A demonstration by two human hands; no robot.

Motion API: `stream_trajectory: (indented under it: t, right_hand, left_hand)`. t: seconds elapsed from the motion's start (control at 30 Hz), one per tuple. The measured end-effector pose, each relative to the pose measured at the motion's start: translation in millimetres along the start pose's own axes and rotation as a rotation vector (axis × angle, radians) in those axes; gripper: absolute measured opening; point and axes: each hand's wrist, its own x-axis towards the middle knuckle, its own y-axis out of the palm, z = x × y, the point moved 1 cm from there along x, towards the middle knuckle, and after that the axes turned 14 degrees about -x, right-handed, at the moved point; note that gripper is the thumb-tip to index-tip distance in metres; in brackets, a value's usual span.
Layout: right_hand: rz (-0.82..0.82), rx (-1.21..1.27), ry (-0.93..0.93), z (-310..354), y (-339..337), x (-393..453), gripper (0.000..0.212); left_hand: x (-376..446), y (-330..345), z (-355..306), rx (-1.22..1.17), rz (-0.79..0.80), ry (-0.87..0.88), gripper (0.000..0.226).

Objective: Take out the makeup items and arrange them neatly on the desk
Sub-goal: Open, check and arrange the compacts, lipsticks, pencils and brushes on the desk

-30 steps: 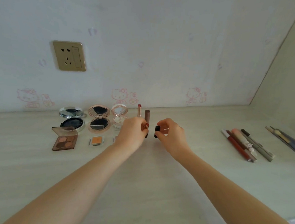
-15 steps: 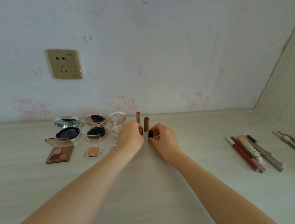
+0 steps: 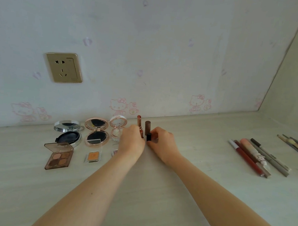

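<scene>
My left hand [image 3: 131, 141] pinches a small rose-gold lipstick [image 3: 141, 133] standing on the desk [image 3: 155, 194]. My right hand [image 3: 161, 144] grips a small black lipstick [image 3: 148, 136] right beside it. Behind them stand a taller rose-gold lipstick [image 3: 139, 122] and a brown tube [image 3: 147, 127]. To the left lie an open silver compact [image 3: 68, 132], an open rose-gold compact [image 3: 97, 131], a small clear round compact [image 3: 117, 126], a brown eyeshadow palette [image 3: 58, 156] and an orange single pan [image 3: 93, 156].
A row of pencils and lip liners [image 3: 256, 158] lies at the right, with more thin pencils [image 3: 296, 146] by the side wall. A gold wall socket [image 3: 64, 67] sits above the compacts. The wall closes the desk's back edge.
Both hands have lowered toward the desk, bringing the two small lipsticks down close together in front of the standing tubes. The camera view has tilted slightly.
</scene>
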Motion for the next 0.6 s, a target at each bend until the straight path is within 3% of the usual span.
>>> stream_trajectory:
  t: [0.6]
  right_hand:
    - [0.047,-0.272,-0.054,-19,-46,-50,0.038]
  left_hand:
    - [-33,-29,-26,0.307,-0.013,0.207,0.021]
